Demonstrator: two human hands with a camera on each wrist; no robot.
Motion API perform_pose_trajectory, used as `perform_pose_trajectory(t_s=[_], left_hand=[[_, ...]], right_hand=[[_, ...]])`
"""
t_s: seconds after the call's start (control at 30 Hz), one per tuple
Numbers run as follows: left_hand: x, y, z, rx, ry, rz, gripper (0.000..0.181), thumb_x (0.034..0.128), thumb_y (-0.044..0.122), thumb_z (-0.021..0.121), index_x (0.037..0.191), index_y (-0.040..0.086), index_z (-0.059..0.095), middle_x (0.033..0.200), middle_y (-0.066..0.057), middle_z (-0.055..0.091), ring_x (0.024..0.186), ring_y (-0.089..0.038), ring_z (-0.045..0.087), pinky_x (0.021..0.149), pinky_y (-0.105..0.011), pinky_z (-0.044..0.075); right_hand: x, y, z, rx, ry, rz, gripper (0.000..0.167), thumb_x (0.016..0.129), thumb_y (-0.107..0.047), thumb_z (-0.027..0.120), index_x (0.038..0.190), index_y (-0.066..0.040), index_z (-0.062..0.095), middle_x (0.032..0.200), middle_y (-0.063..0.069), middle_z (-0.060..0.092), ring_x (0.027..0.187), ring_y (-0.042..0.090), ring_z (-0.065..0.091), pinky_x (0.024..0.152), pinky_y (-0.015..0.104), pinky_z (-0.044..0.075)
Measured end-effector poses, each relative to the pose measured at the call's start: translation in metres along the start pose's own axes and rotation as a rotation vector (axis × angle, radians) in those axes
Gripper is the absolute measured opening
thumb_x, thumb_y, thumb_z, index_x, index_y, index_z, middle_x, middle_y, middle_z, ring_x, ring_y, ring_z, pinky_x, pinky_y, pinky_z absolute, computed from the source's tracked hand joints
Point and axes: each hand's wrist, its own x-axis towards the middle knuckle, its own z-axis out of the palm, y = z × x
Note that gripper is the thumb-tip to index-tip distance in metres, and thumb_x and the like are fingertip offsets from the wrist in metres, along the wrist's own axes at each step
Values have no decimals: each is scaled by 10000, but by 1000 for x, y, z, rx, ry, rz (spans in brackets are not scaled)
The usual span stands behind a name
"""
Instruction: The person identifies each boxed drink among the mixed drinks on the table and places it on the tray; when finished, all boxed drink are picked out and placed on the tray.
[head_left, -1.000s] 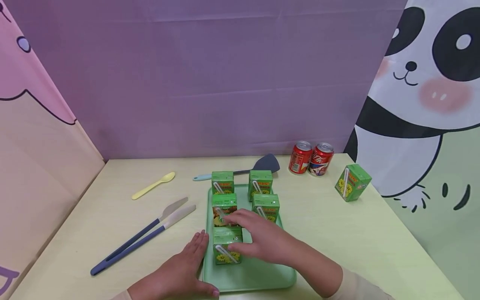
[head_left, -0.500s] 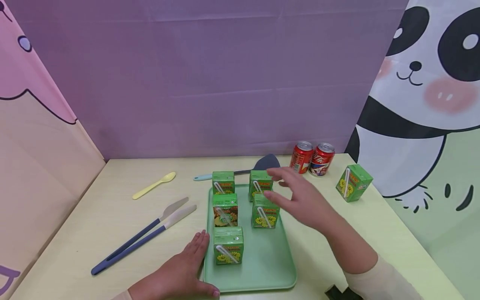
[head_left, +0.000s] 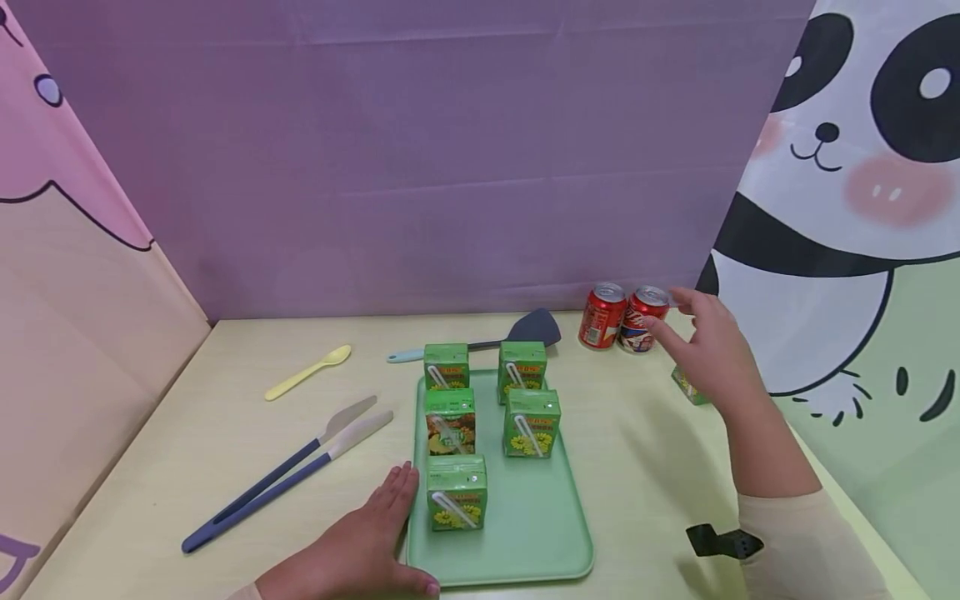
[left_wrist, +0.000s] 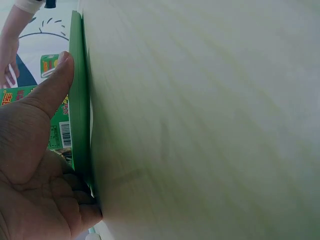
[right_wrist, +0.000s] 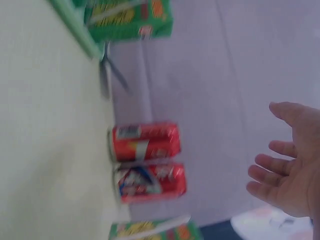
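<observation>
My left hand [head_left: 367,533] lies with straight fingers along the left rim of a light green tray [head_left: 525,525]. In the left wrist view, the thumb touches the tray's edge [left_wrist: 80,110]. Several green juice boxes with straws stand upright on the tray, the nearest box [head_left: 456,493] closest to my left hand. My right hand [head_left: 716,358] is in the air at the right, fingers spread, holding nothing. It hides most of another juice box [head_left: 688,388] on the table. Just left of it stand two red soda cans, one can [head_left: 602,318] beside the other can [head_left: 637,335].
Blue-handled tongs [head_left: 270,493] and a yellow spoon [head_left: 307,372] lie on the table left of the tray. Behind the tray lies a dark spatula [head_left: 536,327]. A purple backdrop [head_left: 480,167] rises at the table's far edge.
My right hand has moved from above the tray's boxes, rightward past the cans, to the lone juice box. The left hand and the boxes on the tray have stayed put.
</observation>
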Motion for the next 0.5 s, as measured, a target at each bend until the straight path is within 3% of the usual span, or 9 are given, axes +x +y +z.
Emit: perform_pose_trajectory(t_s=[0.23,0.5], left_hand=[[-1,0,0,11,-2,12,1371,603,823,693,1587,92,81,1662,-87,59,1525,-303,79,1129,-562,313],[0,0,1,7,5,7,1368,599,827,688,1590,111,74,1664,-65,49,1527,-287,64,1145,-554,289]], right_hand=[[10,52,1,-56,61,205,907,929,-634,473,1555,-36,203,1534,311,247,1389,513,225,1024,719,288],[11,91,3,-68,80,325,952,924,-611,504,1548,14,149,1516,354,219,1388,534,209,1027,715,297]])
